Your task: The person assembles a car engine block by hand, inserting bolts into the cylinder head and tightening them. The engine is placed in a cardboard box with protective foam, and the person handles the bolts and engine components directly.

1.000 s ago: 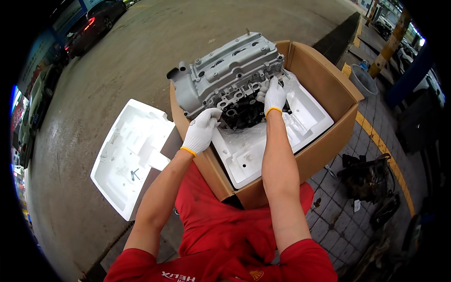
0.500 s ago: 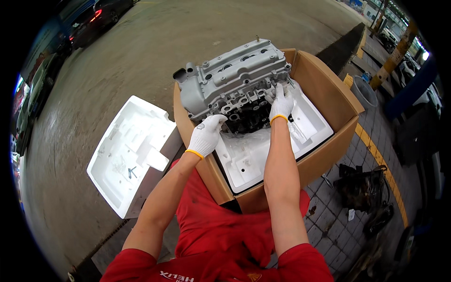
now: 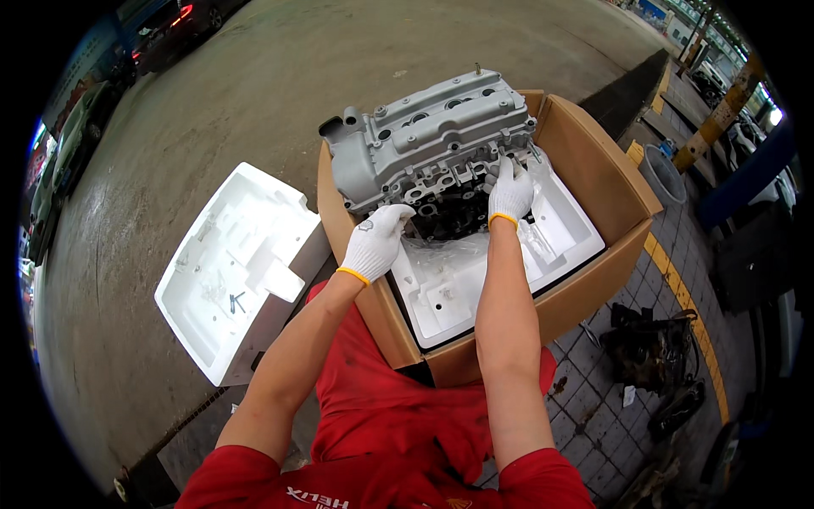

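A grey engine, with a dark underside, sits tilted in an open cardboard box lined with white foam. Both of my hands wear white knit gloves with yellow cuffs. My left hand is closed at the engine's near left side, its fingers bent together and the tips partly hidden. My right hand reaches to the near right side, fingers curled against the ported face with one stretched upward. Clear plastic wrap lies crumpled in the foam under the engine.
To the left, a white foam tray holds a few small dark metal pieces. At the right are a grey bucket, dark oily parts on the paving, and a yellow floor line. Parked cars stand far left.
My hands stay at nearly the same places on the engine, with only slight finger movement. The whole view has shifted a little.
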`<state>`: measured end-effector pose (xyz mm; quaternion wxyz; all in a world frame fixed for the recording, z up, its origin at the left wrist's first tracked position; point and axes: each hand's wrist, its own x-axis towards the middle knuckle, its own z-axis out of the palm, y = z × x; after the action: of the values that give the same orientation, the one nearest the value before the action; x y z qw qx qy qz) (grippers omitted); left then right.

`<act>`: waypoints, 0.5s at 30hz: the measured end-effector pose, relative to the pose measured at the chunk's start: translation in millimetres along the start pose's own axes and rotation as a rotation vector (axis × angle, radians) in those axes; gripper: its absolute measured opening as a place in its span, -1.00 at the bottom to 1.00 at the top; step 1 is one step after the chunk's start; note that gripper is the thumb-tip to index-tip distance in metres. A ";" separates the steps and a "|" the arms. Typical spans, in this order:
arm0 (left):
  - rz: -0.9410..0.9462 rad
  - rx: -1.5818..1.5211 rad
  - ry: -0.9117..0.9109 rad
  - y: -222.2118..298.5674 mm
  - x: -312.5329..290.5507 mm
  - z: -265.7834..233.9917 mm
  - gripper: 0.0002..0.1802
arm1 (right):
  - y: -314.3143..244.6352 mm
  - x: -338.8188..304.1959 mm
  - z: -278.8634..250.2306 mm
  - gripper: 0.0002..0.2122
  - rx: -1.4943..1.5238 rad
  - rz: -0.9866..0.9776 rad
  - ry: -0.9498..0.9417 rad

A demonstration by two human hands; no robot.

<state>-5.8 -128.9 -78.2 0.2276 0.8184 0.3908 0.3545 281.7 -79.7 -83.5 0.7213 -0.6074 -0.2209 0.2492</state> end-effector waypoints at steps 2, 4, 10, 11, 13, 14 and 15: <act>0.005 0.000 0.003 -1.6 -0.9 0.6 -0.75 | -1.2 -2.3 1.5 -0.64 0.055 0.040 -0.025; 0.027 -0.001 0.012 -3.1 0.0 0.9 -0.75 | -0.7 0.1 1.9 -0.62 0.151 0.081 -0.054; -0.005 0.000 -0.007 0.4 0.8 0.8 -0.76 | 1.7 12.3 -6.3 -0.55 0.168 0.190 -0.148; -0.006 0.010 -0.008 0.8 1.1 1.0 -0.76 | 2.0 10.9 -5.9 -0.53 0.079 0.152 -0.128; -0.011 0.032 -0.007 0.4 1.6 1.0 -0.77 | 0.0 5.4 -2.9 -0.50 -0.100 0.077 -0.090; -0.013 0.032 -0.009 -0.2 1.4 1.3 -0.77 | -1.6 3.1 -2.8 -0.52 -0.218 0.024 -0.038; -0.015 0.031 -0.010 -0.7 1.6 1.3 -0.77 | -2.6 1.7 -2.8 -0.53 -0.336 -0.031 0.014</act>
<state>-4.5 -127.3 -78.8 0.2196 0.8206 0.4013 0.3426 285.0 -81.1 -81.5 0.6148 -0.7177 -0.2637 0.1934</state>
